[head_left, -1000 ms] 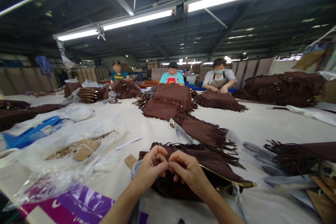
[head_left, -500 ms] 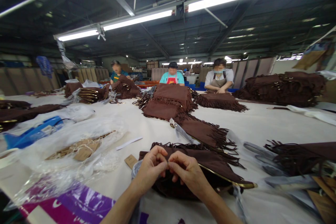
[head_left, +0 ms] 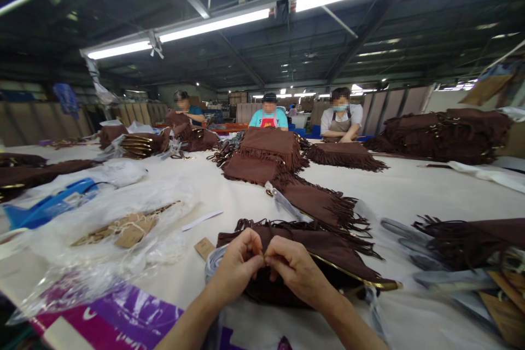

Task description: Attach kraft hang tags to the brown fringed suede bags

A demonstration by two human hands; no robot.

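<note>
Pinching together at lower centre of the frame, the left hand (head_left: 237, 267) and right hand (head_left: 296, 269) meet fingertip to fingertip over a brown fringed bag (head_left: 324, 251). What sits between the fingertips is too small to tell; both hands are closed on it, thumbs against forefingers. The heels of both hands rest on or just above the bag's near side.

Bag lies flat on the white table (head_left: 410, 191), just beyond the hands. Its long axis runs from left-centre down toward lower right, following a gold edge (head_left: 348, 273) that ends in a point at right. Fringe (head_left: 287, 225) trails off the far side, toward the frame's top.

Edges and room: a small tan tag (head_left: 204, 248) lies just left of the bag, touching or nearly so. Farther left, a clear plastic bag (head_left: 123, 229) with tan tags and string covers much of the table; purple packaging (head_left: 123, 317) fills the lower left corner. Bare table shows between the plastic bag and the brown bag, with a white paper strip (head_left: 202, 220) on it. At right, another fringed piece (head_left: 471, 238) and grey strips (head_left: 430, 279) crowd the right edge. Just behind, more brown bags (head_left: 266, 158) are stacked in a line toward centre. Open white table lies right of centre, mid-frame.

Three people (head_left: 268, 115) work at the far side, well apart from the hands.
</note>
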